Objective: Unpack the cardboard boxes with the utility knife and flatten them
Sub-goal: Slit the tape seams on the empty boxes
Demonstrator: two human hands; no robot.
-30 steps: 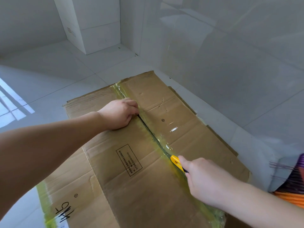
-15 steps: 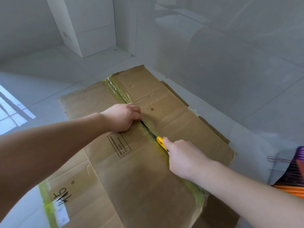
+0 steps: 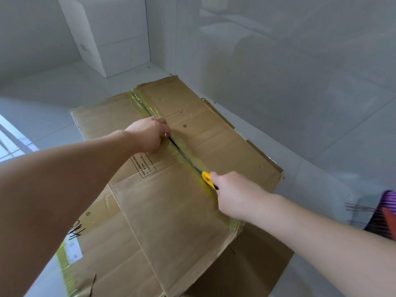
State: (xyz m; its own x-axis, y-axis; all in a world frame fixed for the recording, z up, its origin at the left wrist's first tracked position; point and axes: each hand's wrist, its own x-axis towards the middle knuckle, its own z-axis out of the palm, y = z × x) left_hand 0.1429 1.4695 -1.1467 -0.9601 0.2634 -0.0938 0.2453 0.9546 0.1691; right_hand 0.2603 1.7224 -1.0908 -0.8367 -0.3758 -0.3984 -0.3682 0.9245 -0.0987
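A large brown cardboard box point(image 3: 171, 215) lies flat on the tiled floor, with a yellowish taped seam point(image 3: 186, 157) running down its middle. Part of the seam is slit open as a dark gap. My left hand point(image 3: 147, 136) rests at the far end of that gap, its fingers curled over the edge of the left flap. My right hand point(image 3: 233, 194) grips a yellow utility knife point(image 3: 206, 179) whose tip sits in the seam, a short way below the left hand. The blade itself is hidden in the tape.
A white box point(image 3: 111, 35) stands in the far corner. A glossy tiled wall point(image 3: 300, 71) runs close along the cardboard's right side. A purple and orange object point(image 3: 386, 213) pokes in at the right edge. Pale floor tiles point(image 3: 42, 99) lie to the left.
My right hand has pushed the knife up the seam toward my left hand. The left hand has kept its hold at the slit.
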